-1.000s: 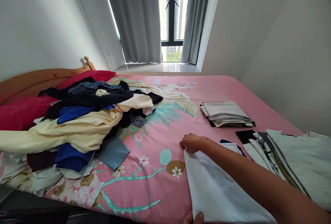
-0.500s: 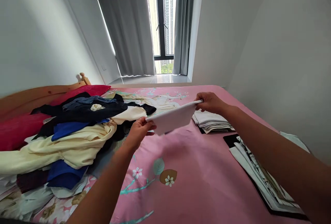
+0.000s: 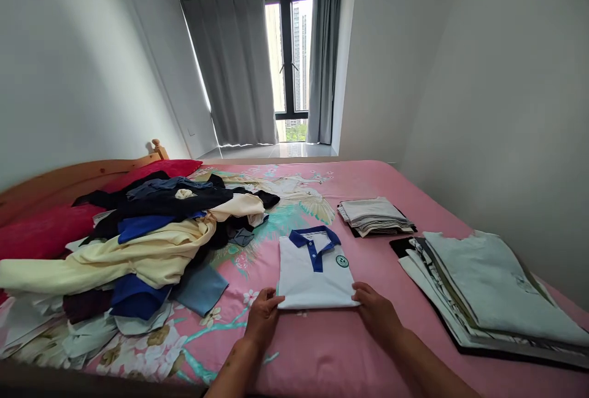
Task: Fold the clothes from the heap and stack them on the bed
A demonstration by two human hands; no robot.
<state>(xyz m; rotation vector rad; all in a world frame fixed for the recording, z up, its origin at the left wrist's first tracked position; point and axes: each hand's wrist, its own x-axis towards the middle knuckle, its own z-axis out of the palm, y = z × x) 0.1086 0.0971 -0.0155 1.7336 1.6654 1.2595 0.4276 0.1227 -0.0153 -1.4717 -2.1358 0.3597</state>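
Observation:
A white polo shirt (image 3: 299, 272) with a blue collar, blue placket and a round green badge lies folded into a rectangle on the pink bed sheet, collar towards the window. My left hand (image 3: 263, 317) pinches its near left corner between thumb and fingers. At the near right corner, my right hand (image 3: 375, 312) has the hem pinched the same way. The shirt lies flat, its near edge straight between my hands.
Left is a loose heap of clothes (image 3: 151, 251) in cream, black and blue, beside red pillows (image 3: 46, 226) and a wooden headboard (image 3: 69, 171). On the right are a small folded stack (image 3: 375, 214) and a larger stack of folded shirts (image 3: 497, 287). Beyond stands a curtained window (image 3: 288, 67).
The white cloth, held up in the air between both hands before, now lies on the bed nearer to me, showing its collar and badge. Both hands came down with it.

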